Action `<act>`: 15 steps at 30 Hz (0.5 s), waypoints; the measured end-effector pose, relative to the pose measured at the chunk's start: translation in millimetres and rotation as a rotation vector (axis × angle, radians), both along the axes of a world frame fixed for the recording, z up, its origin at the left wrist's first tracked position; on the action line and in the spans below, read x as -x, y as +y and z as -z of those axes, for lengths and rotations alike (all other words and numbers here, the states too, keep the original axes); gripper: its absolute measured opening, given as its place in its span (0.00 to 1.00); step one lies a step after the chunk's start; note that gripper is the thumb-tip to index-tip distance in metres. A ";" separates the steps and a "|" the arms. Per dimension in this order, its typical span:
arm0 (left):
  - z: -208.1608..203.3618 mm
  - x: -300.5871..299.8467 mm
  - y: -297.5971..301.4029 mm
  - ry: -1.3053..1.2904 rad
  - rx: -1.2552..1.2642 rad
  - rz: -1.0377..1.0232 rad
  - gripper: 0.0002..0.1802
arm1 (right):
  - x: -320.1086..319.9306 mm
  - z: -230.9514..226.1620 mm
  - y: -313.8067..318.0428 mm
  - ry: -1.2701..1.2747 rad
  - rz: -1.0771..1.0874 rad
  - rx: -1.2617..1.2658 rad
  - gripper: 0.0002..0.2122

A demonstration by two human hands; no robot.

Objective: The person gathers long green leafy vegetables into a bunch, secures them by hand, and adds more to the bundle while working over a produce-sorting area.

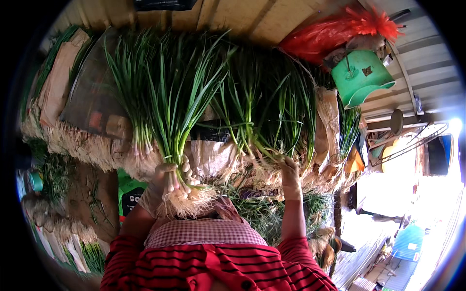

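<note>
My left hand (165,175), in a pale glove, is closed around a bunch of green garlic (180,140) just above its white bulbs. The long leaves point away from me, and the stringy roots hang toward my apron. My right hand (287,169), also gloved, reaches to the front of the heap and is closed at the bulb end of a few slanting green garlic stalks (259,145); its fingertips are partly hidden. Left of the held bunch, a smaller bunch of green garlic (141,138) lies on the heap, roots toward me.
Stacked bundles with a fringe of roots (92,145) run across in front of me, partly under a dark sheet (94,97). A cut green plastic container (361,77) and a red plastic bag (325,36) stand at the far right. Loose leaves (262,211) lie below the heap.
</note>
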State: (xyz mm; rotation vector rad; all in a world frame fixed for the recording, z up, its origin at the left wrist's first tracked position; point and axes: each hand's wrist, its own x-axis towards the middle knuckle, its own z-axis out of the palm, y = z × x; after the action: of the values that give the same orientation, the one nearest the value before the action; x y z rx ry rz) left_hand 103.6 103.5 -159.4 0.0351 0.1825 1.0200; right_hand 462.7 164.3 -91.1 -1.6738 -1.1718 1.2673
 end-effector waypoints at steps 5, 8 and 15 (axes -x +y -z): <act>-2.9 3.7 -2.2 0.081 0.014 0.045 0.17 | 1.7 35.7 -49.0 0.708 0.199 0.284 0.12; -8.4 -7.8 -3.3 0.212 0.108 0.052 0.17 | 33.7 52.5 -75.3 0.916 -0.035 0.509 0.10; 3.3 -14.0 -10.6 0.139 0.378 0.361 0.18 | 147.3 89.7 -84.4 0.426 -0.189 0.187 0.09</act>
State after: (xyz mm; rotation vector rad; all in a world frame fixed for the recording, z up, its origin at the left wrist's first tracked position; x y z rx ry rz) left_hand 117.6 92.9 -162.7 -0.1990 0.4754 0.6110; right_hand 315.5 79.9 -180.7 -1.3446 -0.9891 1.7936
